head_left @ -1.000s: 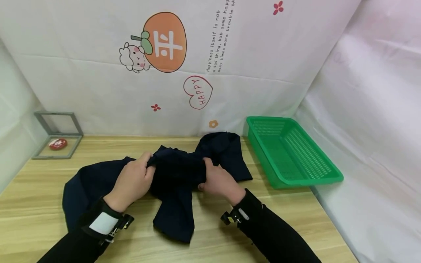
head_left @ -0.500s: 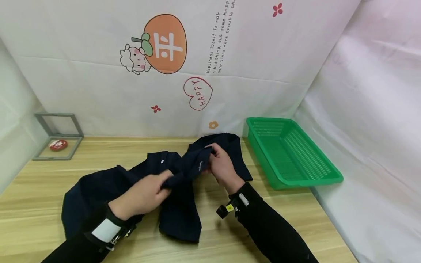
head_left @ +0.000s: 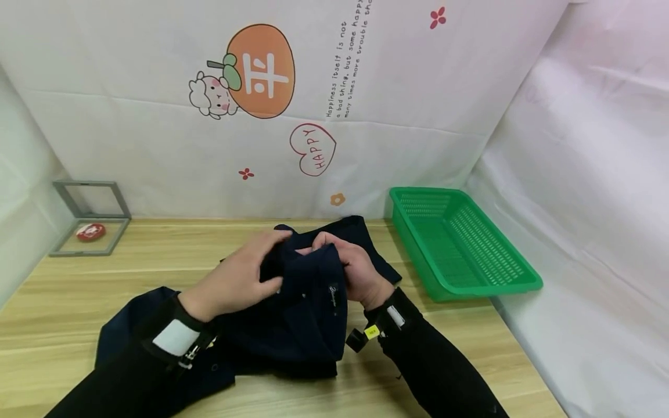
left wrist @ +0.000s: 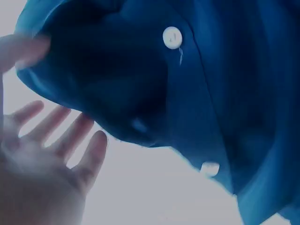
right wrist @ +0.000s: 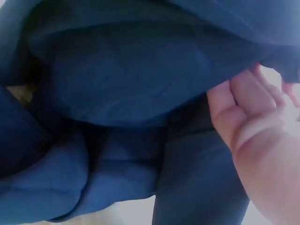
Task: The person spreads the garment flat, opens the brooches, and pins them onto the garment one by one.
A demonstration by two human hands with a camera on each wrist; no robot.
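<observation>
A dark navy shirt (head_left: 310, 319) lies bunched on the wooden table, part of it raised between the hands. Light lettering shows near its lifted edge, and white buttons (left wrist: 172, 38) run down its front strip in the left wrist view. My right hand (head_left: 360, 271) grips that raised edge, the fingertips partly hidden behind the cloth. With thumb and fingers spread apart, my left hand (head_left: 237, 277) is at the shirt's opening; in the left wrist view its fingers (left wrist: 77, 136) are straight beside the fabric. Whether they touch the cloth I cannot tell.
A green plastic basket (head_left: 441, 273) stands at the right rear of the table (head_left: 172, 247). At the left rear sits an open grey frame (head_left: 116, 235) with a small red-and-white item (head_left: 91, 232) in it. A printed white sheet (head_left: 407, 116) hangs behind.
The left hand has let go of the shirt and spread its fingers. The shirt's middle part has been turned and lifted, its lettered edge now facing the camera. The right hand keeps its grip.
</observation>
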